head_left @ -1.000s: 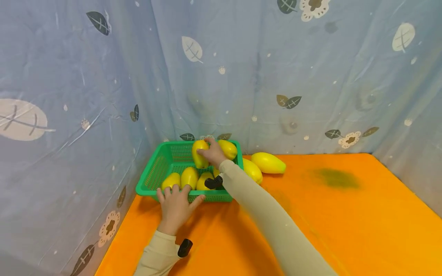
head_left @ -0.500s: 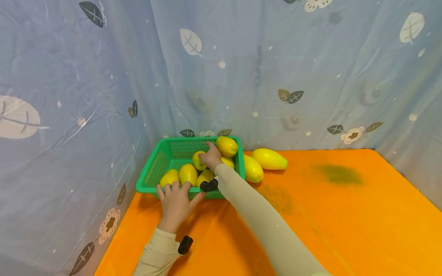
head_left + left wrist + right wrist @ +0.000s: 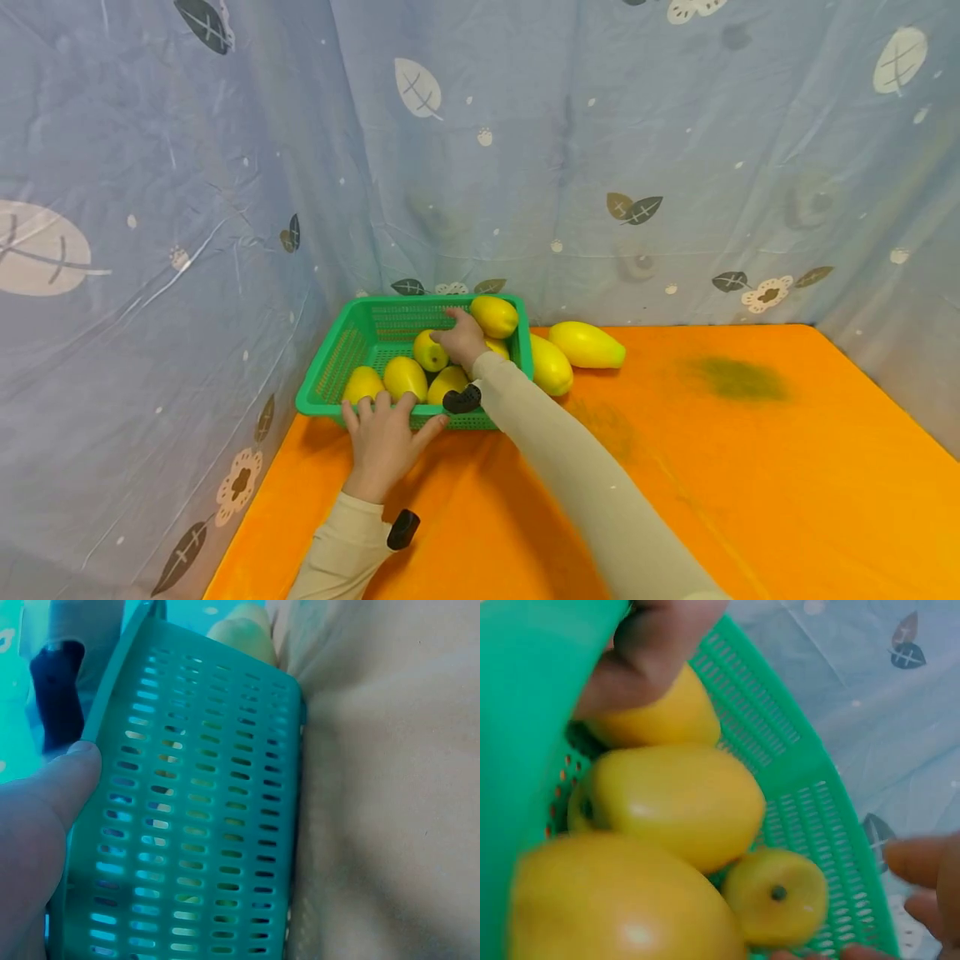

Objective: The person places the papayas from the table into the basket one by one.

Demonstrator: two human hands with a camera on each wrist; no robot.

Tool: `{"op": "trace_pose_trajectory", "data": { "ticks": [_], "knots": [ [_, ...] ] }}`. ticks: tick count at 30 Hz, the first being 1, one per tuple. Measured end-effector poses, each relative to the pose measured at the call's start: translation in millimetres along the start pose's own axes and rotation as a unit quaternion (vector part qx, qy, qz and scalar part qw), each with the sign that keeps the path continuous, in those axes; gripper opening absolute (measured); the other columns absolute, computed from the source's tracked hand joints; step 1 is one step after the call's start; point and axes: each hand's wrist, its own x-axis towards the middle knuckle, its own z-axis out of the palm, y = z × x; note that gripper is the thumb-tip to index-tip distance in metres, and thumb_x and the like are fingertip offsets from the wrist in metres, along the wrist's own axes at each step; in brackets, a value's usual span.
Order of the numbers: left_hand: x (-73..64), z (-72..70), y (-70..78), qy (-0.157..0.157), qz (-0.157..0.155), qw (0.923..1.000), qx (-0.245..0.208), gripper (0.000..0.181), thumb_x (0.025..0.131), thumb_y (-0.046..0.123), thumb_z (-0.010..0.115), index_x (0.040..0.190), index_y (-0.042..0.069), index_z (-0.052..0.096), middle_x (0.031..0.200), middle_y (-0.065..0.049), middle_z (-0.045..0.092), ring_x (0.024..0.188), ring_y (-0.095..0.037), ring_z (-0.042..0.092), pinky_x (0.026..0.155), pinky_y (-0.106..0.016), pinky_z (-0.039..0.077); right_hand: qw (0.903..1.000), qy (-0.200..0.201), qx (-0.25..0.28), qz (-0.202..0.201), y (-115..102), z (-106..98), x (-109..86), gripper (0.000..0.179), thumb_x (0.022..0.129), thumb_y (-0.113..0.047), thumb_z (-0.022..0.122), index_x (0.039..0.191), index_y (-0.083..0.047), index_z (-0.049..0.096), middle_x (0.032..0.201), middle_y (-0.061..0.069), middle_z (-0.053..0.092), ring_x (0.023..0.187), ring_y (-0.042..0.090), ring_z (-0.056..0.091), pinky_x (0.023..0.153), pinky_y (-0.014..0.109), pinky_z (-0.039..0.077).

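A green plastic basket (image 3: 405, 320) with slotted walls holds several smooth yellow fruits, mango-like in shape. My left hand (image 3: 382, 446) grips its front rim, with fingers bent over into the basket and the thumb along the rim in the left wrist view. Inside, my right hand (image 3: 462, 340) is beside a yellow fruit (image 3: 429, 352) lying in the middle. That fruit's dark stem end (image 3: 778, 892) faces out in the right wrist view, where the right fingers (image 3: 922, 861) are spread around its far side. Another fruit (image 3: 405, 379) lies under the left fingertips.
On the orange table (image 3: 720, 483), two larger yellow fruits lie against the basket's right side: one touching-close (image 3: 551, 367), one green-tipped fruit (image 3: 587, 345) behind. A fruit (image 3: 493, 317) sits high in the back right corner. Patterned blue curtains (image 3: 525, 167) enclose the table.
My right hand has lowered the yellow fruit from above the basket down among the others and its fingers have loosened. The left hand stays on the rim.
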Motion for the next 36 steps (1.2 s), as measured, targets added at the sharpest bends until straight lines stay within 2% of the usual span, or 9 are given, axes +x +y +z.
{"op": "trace_pose_trajectory", "data": {
  "ticks": [2,4,7,8,12,15,22,31,36],
  "knots": [
    [-0.5,-0.2,-0.4,-0.006,-0.005,1.0000,0.000,0.052,0.086,0.055,0.075,0.107,0.007,0.072,0.098,-0.024,0.062,0.097,-0.051,0.053,0.107,-0.076,0.020,0.9996,-0.025,-0.002,-0.012,-7.0,-8.9,-6.1,0.062,0.104,-0.022,0.061,0.159,-0.016,0.035,0.135,0.022,0.064,0.054,0.015,0.044,0.064,0.035,0.050],
    [-0.7,-1.1,-1.6,-0.012,-0.010,0.9999,0.002,0.054,0.087,0.056,0.074,0.109,0.008,0.072,0.101,-0.025,0.063,0.100,-0.054,0.053,0.109,-0.078,0.019,0.9986,-0.046,0.002,-0.027,-17.8,-21.8,-13.5,0.061,0.104,-0.024,0.061,0.159,-0.016,0.035,0.145,0.022,0.056,0.080,0.022,0.063,0.082,0.042,0.057],
    [0.0,-3.3,-3.2,-0.020,-0.017,0.9996,0.005,0.056,0.087,0.057,0.073,0.113,0.008,0.072,0.104,-0.026,0.063,0.105,-0.056,0.053,0.110,-0.080,0.018,0.9969,-0.063,0.012,-0.045,-35.9,-49.1,-23.9,0.060,0.104,-0.026,0.060,0.159,-0.018,0.035,0.157,0.019,0.043,0.131,0.036,0.056,0.106,0.054,0.051],
    [0.7,-4.1,-3.9,-0.021,-0.017,0.9996,0.004,0.056,0.087,0.057,0.073,0.114,0.008,0.072,0.105,-0.026,0.064,0.106,-0.057,0.053,0.110,-0.080,0.017,0.9965,-0.066,0.017,-0.049,-40.6,-60.1,-26.3,0.060,0.104,-0.026,0.060,0.159,-0.019,0.035,0.157,0.019,0.042,0.138,0.039,0.051,0.108,0.056,0.049],
    [3.9,-7.7,-7.7,-0.018,-0.015,0.9997,0.002,0.056,0.086,0.056,0.075,0.113,0.007,0.072,0.105,-0.027,0.063,0.105,-0.057,0.053,0.111,-0.081,0.016,0.9952,-0.066,0.012,-0.071,-48.3,-110.5,-33.9,0.063,0.105,-0.028,0.059,0.160,-0.018,0.030,0.159,0.019,0.041,0.141,0.042,0.047,0.111,0.059,0.045],
    [5.4,-10.4,-11.7,-0.019,-0.015,0.9997,0.003,0.056,0.086,0.056,0.075,0.113,0.007,0.072,0.105,-0.028,0.062,0.105,-0.057,0.051,0.111,-0.080,0.015,0.9960,-0.042,-0.002,-0.079,-46.6,-148.1,-39.3,0.065,0.105,-0.028,0.058,0.161,-0.016,0.028,0.159,0.021,0.041,0.141,0.043,0.047,0.111,0.059,0.045],
    [4.3,-14.5,-17.0,-0.037,-0.031,0.9988,-0.002,0.058,0.089,0.057,0.072,0.116,0.006,0.071,0.108,-0.029,0.062,0.106,-0.058,0.049,0.112,-0.081,0.011,0.9975,0.008,-0.033,-0.063,-15.7,-214.0,-43.3,0.067,0.105,-0.030,0.057,0.162,-0.015,0.025,0.160,0.023,0.038,0.142,0.044,0.045,0.113,0.060,0.042],
    [4.8,-8.9,-12.5,-0.042,-0.019,0.9989,0.005,0.058,0.089,0.057,0.072,0.116,0.007,0.071,0.105,-0.027,0.062,0.103,-0.057,0.050,0.111,-0.080,0.012,0.9944,0.053,-0.076,-0.051,49.1,-238.2,-34.7,0.067,0.104,-0.024,0.061,0.161,-0.011,0.029,0.163,0.026,0.032,0.148,0.044,0.036,0.117,0.060,0.038],
    [4.7,-2.2,-3.2,-0.047,-0.013,0.9988,-0.004,0.058,0.088,0.058,0.072,0.116,0.007,0.071,0.105,-0.026,0.062,0.103,-0.056,0.050,0.111,-0.080,0.012,0.9881,0.037,-0.145,-0.035,77.4,-233.4,-33.3,0.063,0.103,-0.023,0.059,0.160,-0.011,0.033,0.164,0.026,0.031,0.149,0.047,0.035,0.118,0.058,0.037]
  ]
}}
